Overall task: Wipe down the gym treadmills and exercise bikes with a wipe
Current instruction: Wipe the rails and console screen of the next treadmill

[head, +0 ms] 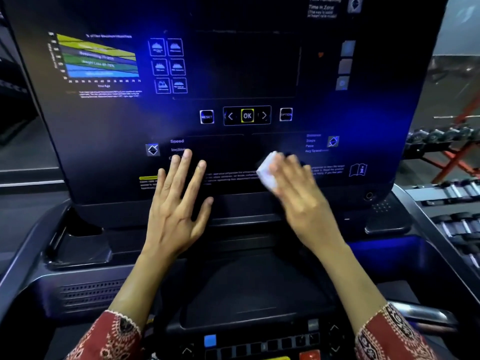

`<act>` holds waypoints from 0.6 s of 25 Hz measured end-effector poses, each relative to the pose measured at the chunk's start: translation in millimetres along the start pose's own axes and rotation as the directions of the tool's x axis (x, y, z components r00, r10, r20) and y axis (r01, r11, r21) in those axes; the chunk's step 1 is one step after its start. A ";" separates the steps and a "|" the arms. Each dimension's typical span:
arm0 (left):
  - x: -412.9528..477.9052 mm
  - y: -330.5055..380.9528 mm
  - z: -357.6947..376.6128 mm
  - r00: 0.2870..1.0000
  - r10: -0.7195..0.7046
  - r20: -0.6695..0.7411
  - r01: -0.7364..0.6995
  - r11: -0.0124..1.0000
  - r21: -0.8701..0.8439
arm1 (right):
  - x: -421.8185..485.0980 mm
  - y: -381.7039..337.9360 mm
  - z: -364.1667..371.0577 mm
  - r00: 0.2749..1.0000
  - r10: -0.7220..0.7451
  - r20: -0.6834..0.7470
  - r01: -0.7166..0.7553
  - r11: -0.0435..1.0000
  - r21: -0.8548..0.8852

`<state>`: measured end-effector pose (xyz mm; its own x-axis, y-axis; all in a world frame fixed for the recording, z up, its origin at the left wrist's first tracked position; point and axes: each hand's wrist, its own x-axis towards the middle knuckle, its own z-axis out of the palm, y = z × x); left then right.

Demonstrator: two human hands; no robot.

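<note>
Sleeves (114, 336), red-patterned; my left hand (179, 203) spread flat on treadmill console (104, 139); right hand (298, 193) presses white wipe (267, 170) against it.

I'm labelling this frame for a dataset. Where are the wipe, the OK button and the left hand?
wipe (267, 169): head view, its exposed white face.
OK button (247, 115): head view, its lettering.
left hand (179, 214): head view, back of the hand.

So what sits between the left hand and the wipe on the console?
Nothing but dark console panel with faint small print between the left hand and the wipe, per the head view.
</note>
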<state>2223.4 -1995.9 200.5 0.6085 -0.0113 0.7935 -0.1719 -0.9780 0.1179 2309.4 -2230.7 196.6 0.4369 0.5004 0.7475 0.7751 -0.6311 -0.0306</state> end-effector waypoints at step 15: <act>32.0 50.5 27.0 1.000 0.028 0.008 -0.028 0.999 0.018 | -23.5 4.3 1.8 0.992 0.098 -0.085 -0.089 0.991 0.102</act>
<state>2255.1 -2051.3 215.7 0.6099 -0.0402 0.7914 -0.1748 -0.9809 0.0849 2303.2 -2244.1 177.7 0.4705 0.3837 0.7946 0.7755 -0.6095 -0.1648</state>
